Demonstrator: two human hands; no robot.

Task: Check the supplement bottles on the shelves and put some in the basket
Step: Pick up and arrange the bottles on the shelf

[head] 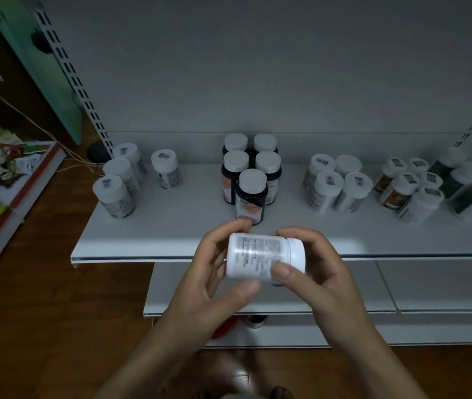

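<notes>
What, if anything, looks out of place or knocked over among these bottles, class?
Nothing on the shelf looks spilled or toppled: every bottle there stands upright in its group. One white bottle stands alone, apart from the left cluster. The only bottle on its side is held between the left hand and right hand.

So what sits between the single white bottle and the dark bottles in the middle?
Nothing: in the head view, the shelf is bare between the single white bottle and the dark bottles.
</notes>
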